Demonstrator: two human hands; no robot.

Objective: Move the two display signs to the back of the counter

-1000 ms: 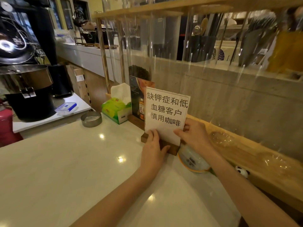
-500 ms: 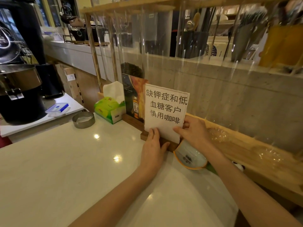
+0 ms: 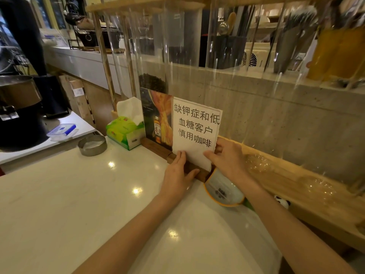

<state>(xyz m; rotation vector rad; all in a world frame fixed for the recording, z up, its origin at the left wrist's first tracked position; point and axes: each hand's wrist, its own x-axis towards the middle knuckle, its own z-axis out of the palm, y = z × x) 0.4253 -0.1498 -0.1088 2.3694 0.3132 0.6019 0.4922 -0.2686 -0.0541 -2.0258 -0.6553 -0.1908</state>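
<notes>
Left hand [image 3: 177, 175] and right hand [image 3: 227, 159] — fingers holding white paper sign [image 3: 196, 131], upright in wooden base on counter [image 3: 79, 204]; poster sign [image 3: 157, 117] just beside.

Green tissue box [image 3: 126, 133], round metal tin [image 3: 92, 144], blue-lidded container [image 3: 62, 131], yellow-rimmed bowl [image 3: 224, 191]

Dim warm indoor light, ceiling-lamp glare spots on glossy counter [image 3: 59, 194], wide-angle bending at edges, soft background
</notes>
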